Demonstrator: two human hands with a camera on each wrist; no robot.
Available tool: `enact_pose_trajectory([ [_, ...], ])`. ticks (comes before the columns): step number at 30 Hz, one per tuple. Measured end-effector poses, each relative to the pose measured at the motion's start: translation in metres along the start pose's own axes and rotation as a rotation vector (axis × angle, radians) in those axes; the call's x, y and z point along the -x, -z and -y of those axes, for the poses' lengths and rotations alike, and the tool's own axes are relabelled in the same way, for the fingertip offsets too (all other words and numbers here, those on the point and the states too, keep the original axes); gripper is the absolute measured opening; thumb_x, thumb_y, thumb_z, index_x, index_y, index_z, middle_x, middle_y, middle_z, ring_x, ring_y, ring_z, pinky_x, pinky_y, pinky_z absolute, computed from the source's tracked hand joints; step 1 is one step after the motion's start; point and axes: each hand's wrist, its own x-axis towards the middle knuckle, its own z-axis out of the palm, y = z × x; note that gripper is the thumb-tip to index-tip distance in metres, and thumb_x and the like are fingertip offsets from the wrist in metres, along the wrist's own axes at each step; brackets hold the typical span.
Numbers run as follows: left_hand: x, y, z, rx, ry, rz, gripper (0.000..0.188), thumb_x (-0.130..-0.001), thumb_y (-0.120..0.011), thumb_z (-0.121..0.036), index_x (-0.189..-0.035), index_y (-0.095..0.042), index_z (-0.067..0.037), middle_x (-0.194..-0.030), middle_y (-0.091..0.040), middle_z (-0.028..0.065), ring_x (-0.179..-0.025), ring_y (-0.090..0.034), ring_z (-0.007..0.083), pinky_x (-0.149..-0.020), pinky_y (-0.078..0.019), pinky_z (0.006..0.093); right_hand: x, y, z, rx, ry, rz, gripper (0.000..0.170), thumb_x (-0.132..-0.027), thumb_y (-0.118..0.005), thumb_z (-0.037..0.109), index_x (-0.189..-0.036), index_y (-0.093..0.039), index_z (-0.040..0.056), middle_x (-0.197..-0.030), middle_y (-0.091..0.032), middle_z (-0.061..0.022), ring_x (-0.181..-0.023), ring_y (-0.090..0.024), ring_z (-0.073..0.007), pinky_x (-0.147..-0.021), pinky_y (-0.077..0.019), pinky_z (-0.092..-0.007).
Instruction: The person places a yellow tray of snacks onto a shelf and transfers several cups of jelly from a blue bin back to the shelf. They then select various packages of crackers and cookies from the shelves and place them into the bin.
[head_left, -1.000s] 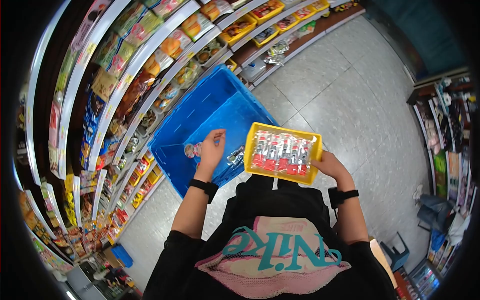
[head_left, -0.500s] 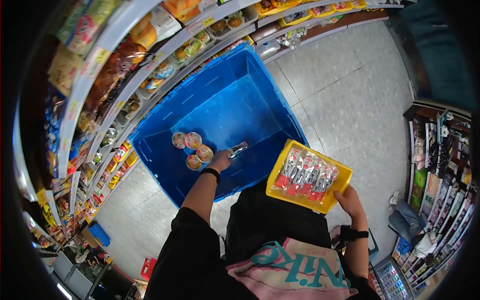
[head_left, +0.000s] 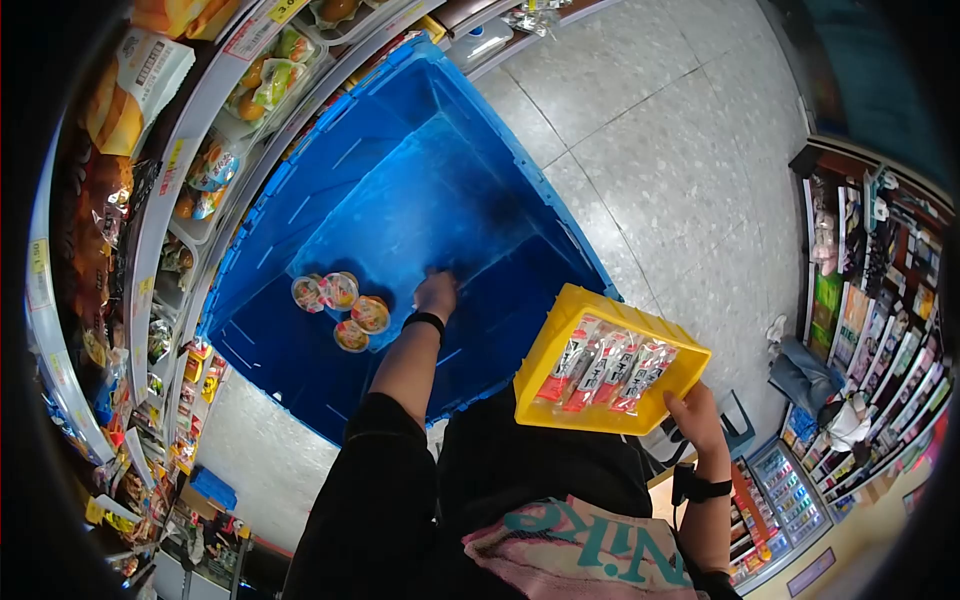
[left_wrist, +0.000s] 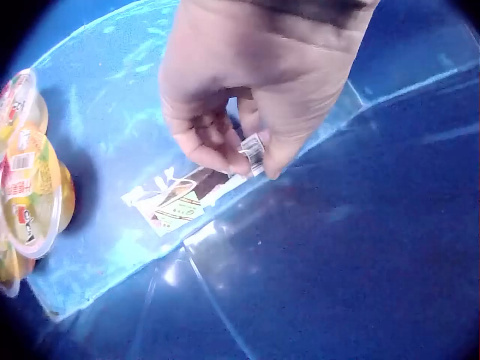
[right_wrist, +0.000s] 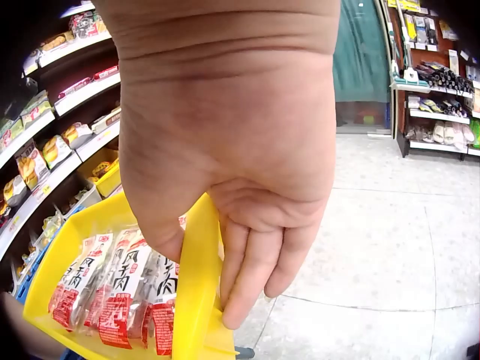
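Note:
My left hand is low inside a blue crate, its thumb and fingers pinching one end of a snack packet. The packet lies along the crate bottom by the wall, its far end showing white, dark and pale green print. Lidded jelly cups stand in a cluster to the left of this hand. My right hand grips the end wall of a yellow tray, thumb inside and fingers outside. Several clear-and-red meat snack packets lie side by side in the tray.
Shelves of packaged food run close along the crate's left side. Grey tiled floor stretches to the right. Another stocked rack and a drinks cooler stand at the far right.
My left hand has gone from hovering over the crate down to the packet inside and pinches it. The right hand keeps its grip on the tray, which has shifted rightward in view.

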Motion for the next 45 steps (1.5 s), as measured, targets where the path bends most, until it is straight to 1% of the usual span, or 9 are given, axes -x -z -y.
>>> enact_pose_trajectory([
  [8,0.032,0.064,0.007,0.386,-0.379,-0.356,0.020,-0.088,-0.061,-0.023,-0.097,-0.066,-0.005,-0.091,-0.069,0.0141,-0.086,-0.067,0.0289,-0.076,-0.0519,0.0377,-0.002,-0.002,0.001,0.031,0.054,-0.020,0.038,-0.079,-0.063,0.019,-0.108,-0.057,-0.0056,-0.095,-0.067,-0.0199,-0.089,-0.066,-0.0293,-0.077,-0.0510,-0.0362],
  [14,0.156,0.158,-0.055,0.935,-0.597,-0.612,0.013,-0.087,-0.063,-0.006,-0.100,-0.063,-0.003,-0.100,-0.068,0.0134,-0.092,-0.065,0.0164,-0.079,-0.0495,0.0267,-0.012,-0.002,-0.006,0.019,0.120,0.014,0.038,-0.079,-0.063,0.021,-0.105,-0.059,-0.0065,-0.094,-0.066,-0.0225,-0.088,-0.066,-0.0329,-0.077,-0.0513,-0.0380],
  [20,0.306,0.166,-0.117,0.556,-1.025,-0.799,0.019,-0.079,-0.066,0.003,-0.097,-0.064,-0.004,-0.107,-0.066,0.0147,-0.099,-0.064,0.0235,-0.087,-0.0481,0.0315,-0.019,0.007,0.003,0.213,0.241,0.076,0.045,-0.079,-0.062,0.035,-0.101,-0.063,-0.0036,-0.094,-0.065,-0.0255,-0.090,-0.063,-0.0395,-0.078,-0.0502,-0.0429],
  [23,0.343,0.135,-0.134,0.477,-1.145,-0.603,0.024,-0.075,-0.070,0.002,-0.097,-0.066,-0.006,-0.108,-0.066,0.0114,-0.104,-0.062,0.0279,-0.089,-0.0488,0.0345,-0.033,0.004,-0.005,0.202,0.328,0.084,0.046,-0.079,-0.062,0.038,-0.101,-0.063,-0.0025,-0.095,-0.065,-0.0253,-0.091,-0.063,-0.0394,-0.079,-0.0498,-0.0434],
  [26,0.341,0.102,-0.139,0.334,-1.162,-0.404,0.033,-0.077,-0.071,-0.005,-0.109,-0.064,-0.008,-0.120,-0.060,0.0113,-0.113,-0.057,0.0289,-0.095,-0.0453,0.0369,-0.040,0.004,-0.004,0.188,0.445,0.071,0.047,-0.079,-0.062,0.040,-0.100,-0.063,-0.0013,-0.095,-0.066,-0.0240,-0.091,-0.063,-0.0381,-0.078,-0.0497,-0.0436],
  [28,0.338,0.084,-0.140,-0.192,-1.014,-0.451,0.046,-0.078,-0.071,-0.013,-0.121,-0.057,-0.009,-0.134,-0.050,0.0124,-0.121,-0.049,0.0315,-0.100,-0.0413,0.0391,-0.048,0.004,-0.005,0.245,0.498,0.073,0.044,-0.079,-0.063,0.040,-0.097,-0.064,-0.0002,-0.092,-0.066,-0.0222,-0.088,-0.064,-0.0375,-0.076,-0.0501,-0.0434],
  [31,0.330,0.073,-0.139,-0.018,-0.947,-0.283,0.056,-0.080,-0.071,-0.020,-0.131,-0.049,-0.013,-0.140,-0.042,0.0109,-0.126,-0.044,0.0302,-0.105,-0.0353,0.0406,-0.046,0.009,0.000,0.207,0.521,0.104,0.043,-0.078,-0.063,0.040,-0.094,-0.065,0.0000,-0.089,-0.067,-0.0212,-0.085,-0.064,-0.0371,-0.075,-0.0505,-0.0428],
  [42,0.265,0.035,-0.188,0.059,-0.671,-0.653,0.048,-0.073,-0.076,-0.025,-0.114,-0.059,-0.007,-0.104,-0.060,0.0112,-0.102,-0.058,0.0289,-0.084,-0.0465,0.0384,-0.051,0.013,0.001,0.175,0.503,0.189,0.047,-0.079,-0.062,0.038,-0.097,-0.064,-0.0058,-0.088,-0.068,-0.0205,-0.080,-0.067,-0.0321,-0.074,-0.0515,-0.0391],
  [45,0.257,0.039,-0.196,0.127,-0.599,-0.502,0.046,-0.068,-0.080,-0.027,-0.104,-0.062,-0.005,-0.091,-0.061,0.0100,-0.089,-0.062,0.0252,-0.075,-0.0492,0.0358,-0.049,0.018,-0.001,0.209,0.486,0.171,0.046,-0.078,-0.063,0.038,-0.097,-0.064,-0.0043,-0.091,-0.067,-0.0217,-0.084,-0.066,-0.0333,-0.076,-0.0511,-0.0392],
])
